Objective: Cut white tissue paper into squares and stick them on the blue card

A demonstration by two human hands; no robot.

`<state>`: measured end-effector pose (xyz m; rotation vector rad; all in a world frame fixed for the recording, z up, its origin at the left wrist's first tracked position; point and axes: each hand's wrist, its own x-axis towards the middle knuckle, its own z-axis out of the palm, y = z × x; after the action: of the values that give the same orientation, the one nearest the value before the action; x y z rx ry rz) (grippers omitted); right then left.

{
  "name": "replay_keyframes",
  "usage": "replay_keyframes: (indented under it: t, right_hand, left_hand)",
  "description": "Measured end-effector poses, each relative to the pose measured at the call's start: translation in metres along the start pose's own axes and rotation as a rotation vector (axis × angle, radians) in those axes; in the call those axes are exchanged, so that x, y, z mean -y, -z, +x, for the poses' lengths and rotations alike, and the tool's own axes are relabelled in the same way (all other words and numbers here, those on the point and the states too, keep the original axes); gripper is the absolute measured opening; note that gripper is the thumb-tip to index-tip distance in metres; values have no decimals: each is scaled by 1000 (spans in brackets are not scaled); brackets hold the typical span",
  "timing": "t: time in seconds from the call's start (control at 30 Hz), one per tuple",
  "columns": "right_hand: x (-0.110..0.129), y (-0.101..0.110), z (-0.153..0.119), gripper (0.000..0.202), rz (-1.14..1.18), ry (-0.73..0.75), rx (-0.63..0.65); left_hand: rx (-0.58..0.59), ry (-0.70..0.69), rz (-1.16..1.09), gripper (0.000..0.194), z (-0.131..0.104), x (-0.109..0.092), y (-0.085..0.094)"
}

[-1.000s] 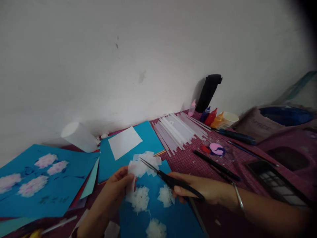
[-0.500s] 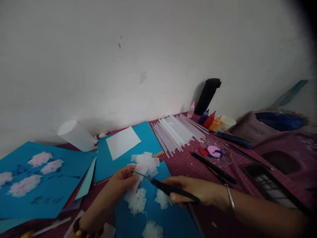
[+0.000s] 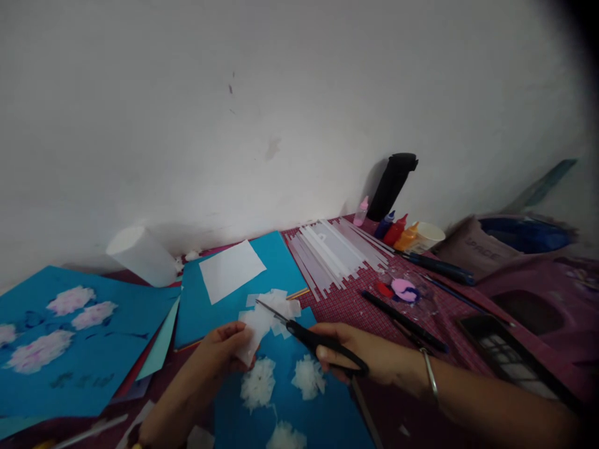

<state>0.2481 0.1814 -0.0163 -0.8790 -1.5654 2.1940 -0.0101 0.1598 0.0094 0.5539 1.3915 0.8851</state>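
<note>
My left hand pinches a strip of thin white paper over the near blue sheet. Black-handled scissors are held in my right hand, their blades pointing up and left, just above a pile of white paper squares. Below the hands, ruffled white paper flowers lie on the blue sheet: one at the left, one at the right and one at the bottom edge.
A finished flower picture lies at left, near a white roll. White paper rests on another blue sheet. White strips, paint bottles, a pen and a phone are to the right.
The scissors have moved up off the strip in my left hand, and their tips are now over the pile of squares. My left hand has shifted slightly down and left with the strip.
</note>
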Motion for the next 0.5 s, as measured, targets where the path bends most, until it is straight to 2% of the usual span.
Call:
replay_keyframes:
  t: [0.1, 0.2, 0.37, 0.5]
  right_hand:
    - [-3, 1, 4, 60, 9, -19, -30]
    - [3, 2, 2, 63, -8, -12, -29]
    - [20, 8, -15, 65, -66, -55, 54]
    - [18, 10, -19, 63, -69, -63, 130]
  left_hand:
    - [4, -44, 4, 32, 4, 2, 4]
    - [1, -86, 21, 31, 10, 0, 6]
    - [-71, -156, -2, 33, 15, -10, 5]
    - [-109, -179, -35, 36, 16, -10, 1]
